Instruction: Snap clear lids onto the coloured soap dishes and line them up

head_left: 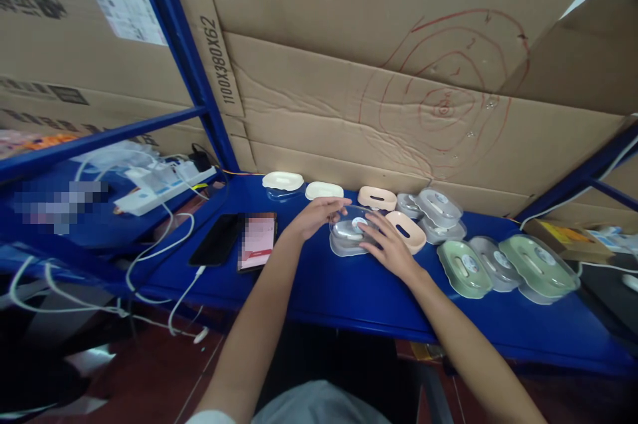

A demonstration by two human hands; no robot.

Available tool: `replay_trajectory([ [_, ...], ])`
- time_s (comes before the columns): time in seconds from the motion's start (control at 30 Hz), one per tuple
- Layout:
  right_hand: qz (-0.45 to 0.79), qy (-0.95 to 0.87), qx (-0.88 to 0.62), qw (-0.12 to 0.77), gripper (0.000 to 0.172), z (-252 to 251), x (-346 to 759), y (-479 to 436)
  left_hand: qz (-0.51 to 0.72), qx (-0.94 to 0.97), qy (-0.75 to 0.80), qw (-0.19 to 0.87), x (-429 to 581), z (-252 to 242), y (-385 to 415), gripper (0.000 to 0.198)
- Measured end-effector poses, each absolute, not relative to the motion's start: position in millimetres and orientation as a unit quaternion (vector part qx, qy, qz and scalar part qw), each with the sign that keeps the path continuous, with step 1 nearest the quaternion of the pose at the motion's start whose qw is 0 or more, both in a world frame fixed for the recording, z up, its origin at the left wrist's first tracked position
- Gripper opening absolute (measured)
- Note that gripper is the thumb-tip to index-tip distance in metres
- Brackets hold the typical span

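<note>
A soap box (343,232) with a grey base, a clear lid and a round white sticker (359,224) sits in front of me on the blue table. My left hand (319,216) is closed at the lid's upper left edge, its fingers curled against the clear plastic. Across the right side of the lid lies my right hand (391,244), fingers spread, with fingertips touching near the sticker. Just behind the right hand is a peach slotted tray (409,232). Another peach tray (377,198) and two cream trays (283,181) (323,191) line the back of the table.
Lidded grey boxes (441,208) are stacked at the back right. Nearer stand green boxes (464,268) (538,264) and a grey one (496,263). To the left lie a dark phone (215,240) and a phone with a lit pink screen (258,244). White cables trail from a power strip (164,190).
</note>
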State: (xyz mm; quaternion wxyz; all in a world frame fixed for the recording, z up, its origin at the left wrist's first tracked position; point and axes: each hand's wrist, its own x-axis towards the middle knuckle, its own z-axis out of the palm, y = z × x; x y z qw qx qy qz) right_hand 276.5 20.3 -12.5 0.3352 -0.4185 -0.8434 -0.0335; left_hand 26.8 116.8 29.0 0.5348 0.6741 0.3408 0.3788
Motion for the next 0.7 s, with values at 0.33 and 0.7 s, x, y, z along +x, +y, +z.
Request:
replay_trajectory([
  [0.33, 0.021, -0.849, -0.452, 0.273, 0.067, -17, 275, 22, 0.343, 0.742, 0.389, 0.425, 38, 13, 116, 0.032],
  [0.7, 0.048, -0.805, -0.480, 0.344, 0.048, -27, 282, 33, 0.287, 0.854, 0.296, 0.317, 40, 29, 98, 0.038],
])
